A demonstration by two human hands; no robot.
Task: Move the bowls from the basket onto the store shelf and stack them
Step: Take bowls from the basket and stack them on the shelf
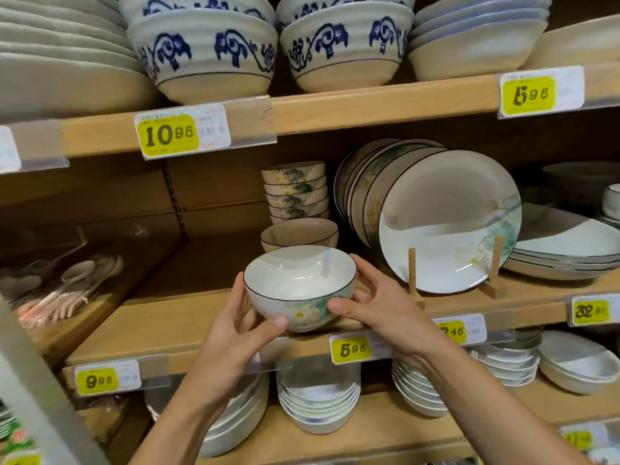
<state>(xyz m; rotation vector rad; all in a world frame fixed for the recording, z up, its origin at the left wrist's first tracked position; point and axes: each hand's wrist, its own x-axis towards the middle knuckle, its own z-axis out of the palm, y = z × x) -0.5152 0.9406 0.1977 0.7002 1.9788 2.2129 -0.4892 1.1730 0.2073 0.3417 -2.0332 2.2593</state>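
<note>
Two hands cradle a white, dark-rimmed bowl [298,283] with a flower print, upright at the front edge of the middle shelf [174,323], near the centre of the view. The left hand [241,317] wraps its wall from 8 o'clock, thumb on the front. The right hand [372,307] clasps it from 4 o'clock, thumb by the print and fingers spread round the far side. At 12 o'clock from it a lone bowl [298,233] sits on the shelf, with a stack [295,193] of matching ones beyond. Plates [449,223] lean in a rack at 2 o'clock. No basket is in view. The step looks like placement: the next move likely calls for carrying the bowl forward, level, and nesting it in the lone bowl without clipping rims or plates.
</note>
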